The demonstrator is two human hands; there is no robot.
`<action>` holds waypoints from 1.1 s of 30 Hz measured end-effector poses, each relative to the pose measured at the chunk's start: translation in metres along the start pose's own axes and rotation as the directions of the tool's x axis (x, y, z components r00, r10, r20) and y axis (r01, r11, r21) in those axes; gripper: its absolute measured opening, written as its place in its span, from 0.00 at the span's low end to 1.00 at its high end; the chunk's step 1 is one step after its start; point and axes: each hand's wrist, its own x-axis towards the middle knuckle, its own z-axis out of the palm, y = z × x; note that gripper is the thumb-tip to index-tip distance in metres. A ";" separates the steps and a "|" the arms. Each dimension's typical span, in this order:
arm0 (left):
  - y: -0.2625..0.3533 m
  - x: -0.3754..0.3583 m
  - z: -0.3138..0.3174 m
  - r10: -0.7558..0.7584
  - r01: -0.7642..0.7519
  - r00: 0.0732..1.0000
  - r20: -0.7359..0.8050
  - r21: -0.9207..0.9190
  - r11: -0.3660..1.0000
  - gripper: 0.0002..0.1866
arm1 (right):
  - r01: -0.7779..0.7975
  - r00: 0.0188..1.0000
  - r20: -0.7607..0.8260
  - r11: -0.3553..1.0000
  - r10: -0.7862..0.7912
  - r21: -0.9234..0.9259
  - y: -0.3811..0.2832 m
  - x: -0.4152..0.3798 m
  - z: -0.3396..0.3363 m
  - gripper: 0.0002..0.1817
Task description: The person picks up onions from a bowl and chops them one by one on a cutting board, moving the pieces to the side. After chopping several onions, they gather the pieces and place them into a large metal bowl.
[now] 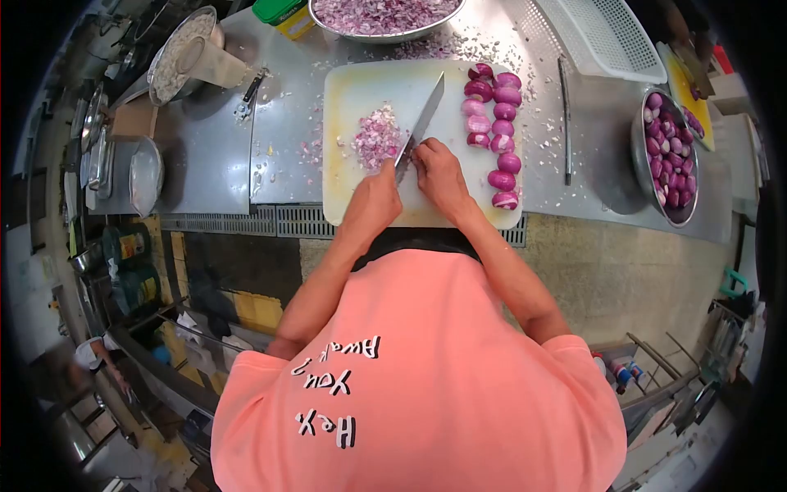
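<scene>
A knife points up and away over the white cutting board, its blade slanting to the right. My left hand is closed around its near end; the handle is mostly hidden. My right hand is beside the lower blade, fingers bent together; anything in them is too small to tell. Left of the blade lies a pile of chopped purple onion. Several peeled purple onions stand in two uneven columns along the board's right side.
Beyond the board is a large bowl of chopped onion. A white perforated basket, a metal rod and a metal bowl of whole onions are at right. Another person's hand is at upper right. Bowls and a container stand left.
</scene>
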 end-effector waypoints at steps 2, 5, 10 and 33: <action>0.014 -0.009 -0.021 -0.012 0.012 1.000 0.017 -0.034 0.999 0.17 | -0.040 0.999 0.029 0.999 0.039 0.036 -0.004 -0.007 -0.016 0.06; 0.009 -0.011 -0.015 -0.069 0.070 0.997 0.034 -0.014 0.997 0.20 | -0.162 0.984 0.096 0.972 0.148 0.172 -0.020 -0.026 -0.054 0.06; 0.003 -0.015 -0.020 -0.083 0.084 0.996 0.021 -0.033 0.996 0.20 | -0.499 0.806 0.413 0.863 0.425 0.085 -0.028 -0.095 -0.133 0.09; 0.004 -0.016 -0.008 -0.098 0.100 0.995 0.031 -0.064 0.993 0.18 | -0.844 -0.040 0.346 -0.217 0.937 0.491 0.082 -0.384 -0.054 0.27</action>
